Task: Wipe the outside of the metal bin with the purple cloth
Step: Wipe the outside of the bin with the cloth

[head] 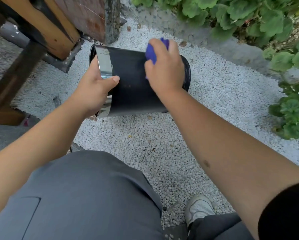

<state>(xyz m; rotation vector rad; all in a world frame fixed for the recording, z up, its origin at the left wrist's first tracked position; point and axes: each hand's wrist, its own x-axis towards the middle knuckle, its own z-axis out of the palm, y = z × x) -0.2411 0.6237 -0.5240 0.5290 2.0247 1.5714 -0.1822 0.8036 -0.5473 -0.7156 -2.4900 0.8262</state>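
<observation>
From the head camera, looking down: the metal bin (133,84) is held on its side above white gravel (162,153), its open mouth with the shiny chrome band (104,64) turned to the person's left and its base to the right. The left hand (95,90) grips the rim, thumb lying across the chrome band onto the dark wall, the fingers apparently curled inside the mouth, though they are hidden. The right hand (164,68) clutches the bunched purple cloth (152,52) and presses it against the bin's dark outer wall near the base end. Grey trousers (86,196) and a white shoe (199,208) show below, leafy plants (240,13) along the upper right, wooden furniture (46,26) at upper left
</observation>
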